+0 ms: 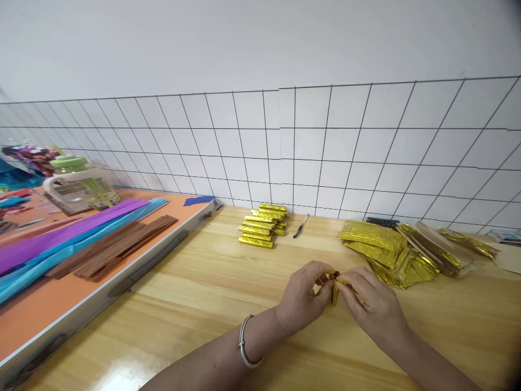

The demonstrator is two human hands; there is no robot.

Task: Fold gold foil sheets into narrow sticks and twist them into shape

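Between my two hands is a small piece of gold foil (335,293), held up just above the wooden table. My left hand (306,296) pinches it from the left, thumb and forefinger at its upper end. From the right, my right hand (372,304) grips the same piece with thumb and fingertips. Much of the foil is covered by the fingers. Beyond the hands lies a stack of narrow folded gold foil strips (260,225). To the right of it, a heap of flat gold foil sheets (382,250) spreads near the wall.
A pen (301,226) lies beside the stacked strips. At left, an orange board (134,255) with a raised edge carries purple (101,222), blue and brown crepe paper (122,247). A green-lidded jug (81,182) stands farther back. The tiled wall (309,146) bounds the table behind.
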